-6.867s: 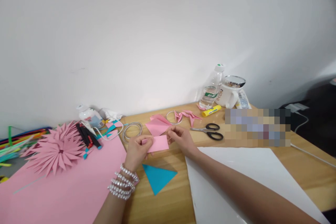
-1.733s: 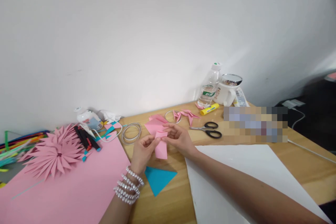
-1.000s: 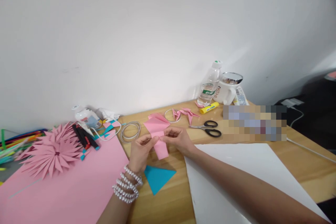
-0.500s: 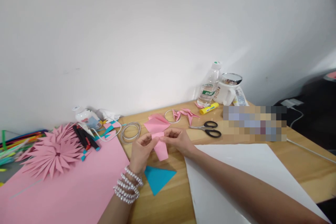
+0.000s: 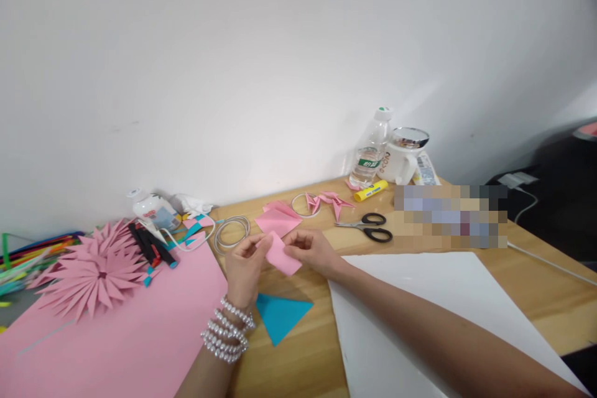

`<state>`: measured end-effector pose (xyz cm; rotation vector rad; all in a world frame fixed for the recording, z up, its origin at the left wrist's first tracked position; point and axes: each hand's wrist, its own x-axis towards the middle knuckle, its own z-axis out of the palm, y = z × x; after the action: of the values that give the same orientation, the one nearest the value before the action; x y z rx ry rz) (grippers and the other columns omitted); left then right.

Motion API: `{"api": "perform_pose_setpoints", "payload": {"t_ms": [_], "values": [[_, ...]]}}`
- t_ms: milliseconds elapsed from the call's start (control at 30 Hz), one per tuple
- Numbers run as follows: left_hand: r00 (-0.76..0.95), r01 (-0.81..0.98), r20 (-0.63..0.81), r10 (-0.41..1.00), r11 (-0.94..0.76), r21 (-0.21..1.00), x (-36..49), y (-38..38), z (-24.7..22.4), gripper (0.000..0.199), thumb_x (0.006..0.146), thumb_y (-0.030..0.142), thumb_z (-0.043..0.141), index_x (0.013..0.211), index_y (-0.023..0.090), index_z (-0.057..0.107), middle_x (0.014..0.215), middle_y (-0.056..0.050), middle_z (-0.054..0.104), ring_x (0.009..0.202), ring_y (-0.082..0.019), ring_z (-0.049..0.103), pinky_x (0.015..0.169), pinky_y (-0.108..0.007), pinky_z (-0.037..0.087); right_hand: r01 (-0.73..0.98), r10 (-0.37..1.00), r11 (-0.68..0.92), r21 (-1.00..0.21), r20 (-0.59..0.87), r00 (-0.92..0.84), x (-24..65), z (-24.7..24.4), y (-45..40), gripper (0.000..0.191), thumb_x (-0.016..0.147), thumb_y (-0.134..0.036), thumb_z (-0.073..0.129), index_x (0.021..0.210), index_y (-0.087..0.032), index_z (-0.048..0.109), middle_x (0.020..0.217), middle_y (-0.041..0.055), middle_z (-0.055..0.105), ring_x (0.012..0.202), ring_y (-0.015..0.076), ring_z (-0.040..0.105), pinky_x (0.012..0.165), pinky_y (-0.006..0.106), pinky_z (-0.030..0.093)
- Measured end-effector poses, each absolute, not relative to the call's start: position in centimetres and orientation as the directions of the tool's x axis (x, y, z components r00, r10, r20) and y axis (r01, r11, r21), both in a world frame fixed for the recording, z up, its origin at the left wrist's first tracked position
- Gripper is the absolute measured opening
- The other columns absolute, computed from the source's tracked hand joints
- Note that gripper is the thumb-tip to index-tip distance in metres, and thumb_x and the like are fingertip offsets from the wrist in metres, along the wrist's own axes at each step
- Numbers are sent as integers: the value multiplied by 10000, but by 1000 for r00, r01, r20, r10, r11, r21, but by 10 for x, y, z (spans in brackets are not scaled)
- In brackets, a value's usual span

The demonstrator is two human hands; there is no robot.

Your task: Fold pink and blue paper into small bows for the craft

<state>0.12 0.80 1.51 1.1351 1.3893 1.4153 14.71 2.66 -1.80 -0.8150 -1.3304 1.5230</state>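
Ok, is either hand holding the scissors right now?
No, the scissors lie on the table, while the left hand and the right hand both hold a small pink paper.

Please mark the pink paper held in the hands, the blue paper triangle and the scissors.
Pink paper (image 5: pixel 282 255), head view: middle of its face.
Blue paper triangle (image 5: pixel 282 316), head view: centre of its top side.
Scissors (image 5: pixel 362 224), head view: by the pivot.

Indoor craft desk: wooden tabletop (image 5: pixel 289 373) against plain wall (image 5: pixel 242 74); scissors (image 5: pixel 365 225) and glue stick (image 5: pixel 371 191) beyond right hand (image 5: pixel 311 251), folded-paper rosette (image 5: pixel 88 283) left of left hand (image 5: pixel 245 261).
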Motion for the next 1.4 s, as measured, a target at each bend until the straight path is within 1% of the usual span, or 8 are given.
{"api": "perform_pose_setpoints", "payload": {"t_ms": [100, 200, 367, 567, 767, 967, 1233, 1400], "values": [[-182, 141, 96, 979, -71, 988, -1, 8, 20, 152, 605, 280, 673, 671, 143, 657, 646, -13, 640, 604, -130, 563, 566, -211, 466, -192, 956, 85, -978, 134, -260, 147, -19, 27, 195, 676, -333, 629, 694, -144, 585, 650, -6, 562, 560, 90, 495, 527, 213, 401], [-104, 229, 113, 988, -87, 970, -3, 9, 24, 135, 619, 281, 660, 662, 153, 675, 630, -15, 644, 598, -137, 563, 556, -212, 462, -146, 950, 140, -979, 174, -260, 147, -21, 27, 175, 702, -320, 606, 689, -147, 582, 642, -5, 556, 556, 92, 488, 528, 220, 397], [-100, 249, 112, 989, -84, 965, -8, 11, 19, 139, 596, 296, 683, 614, 159, 691, 617, -27, 651, 575, -153, 562, 531, -232, 468, -75, 936, 218, -973, 230, -266, 146, -22, 27, 179, 721, -336, 586, 702, -157, 587, 649, 2, 564, 571, 104, 494, 539, 234, 415], [-206, 69, 38, 978, -24, 997, -7, 11, 10, 164, 569, 311, 707, 642, 165, 695, 650, -8, 657, 571, -140, 576, 532, -240, 487, -113, 950, 253, -961, 269, -157, 145, -22, 27, 224, 680, -330, 635, 822, -178, 554, 800, 28, 586, 751, 147, 551, 682, 279, 455], [-216, -106, -14, 976, -9, 994, -3, 10, 11, 170, 571, 271, 717, 671, 137, 690, 666, -20, 665, 620, -142, 589, 577, -252, 501, -261, 966, 162, -952, 207, -154, 146, -21, 28, 324, 590, -304, 719, 775, -187, 479, 744, 2, 575, 687, 129, 546, 611, 249, 445], [-198, -281, -87, 976, 28, 959, -2, 11, 14, 163, 540, 249, 738, 643, 133, 687, 646, -10, 663, 615, -129, 589, 563, -238, 497, -324, 975, 142, -935, 188, -116, 147, -22, 30, 274, 560, -283, 739, 656, -169, 510, 666, -16, 546, 597, 103, 507, 558, 231, 416], [-206, -337, -128, 970, 53, 940, 2, 11, 14, 197, 508, 242, 755, 637, 112, 686, 617, -19, 653, 598, -133, 589, 555, -251, 511, -296, 982, 157, -942, 180, -52, 148, -20, 29, 290, 541, -296, 754, 665, -163, 529, 620, -15, 548, 558, 104, 497, 529, 232, 396], [-191, -363, -122, 974, 46, 931, 1, 12, 12, 201, 496, 234, 758, 639, 112, 687, 633, -27, 663, 586, -137, 596, 542, -249, 511, -339, 991, 115, -934, 133, -31, 148, -18, 30, 443, 473, -286, 786, 825, -187, 534, 655, -34, 546, 556, 96, 500, 517, 218, 386]]}}
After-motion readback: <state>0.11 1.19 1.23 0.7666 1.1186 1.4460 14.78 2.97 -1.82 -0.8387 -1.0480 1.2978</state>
